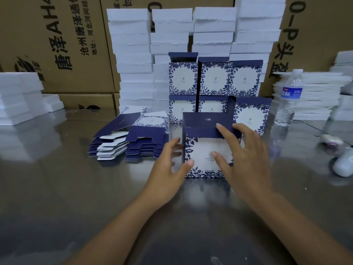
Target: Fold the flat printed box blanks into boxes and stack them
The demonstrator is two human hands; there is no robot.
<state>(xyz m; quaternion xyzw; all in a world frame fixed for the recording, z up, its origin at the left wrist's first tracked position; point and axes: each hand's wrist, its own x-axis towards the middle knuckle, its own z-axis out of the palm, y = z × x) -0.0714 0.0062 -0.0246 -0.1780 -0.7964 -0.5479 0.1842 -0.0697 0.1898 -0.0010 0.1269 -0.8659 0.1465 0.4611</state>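
A folded blue-and-white floral box (202,150) stands upright on the steel table in front of me, its dark blue lid flap folded over the top. My left hand (170,169) touches its left side with spread, relaxed fingers. My right hand (246,155) lies over its right front, index finger on the lid flap, thumb on the front face. A pile of flat box blanks (129,140) lies to the left. Several finished boxes (214,79) are stacked in two rows behind.
Tall stacks of white foam pieces (133,60) and brown cartons (57,44) stand at the back. More foam (17,96) sits at far left and right. A water bottle (288,98) stands right of the boxes. Small white objects (342,165) lie at the right edge.
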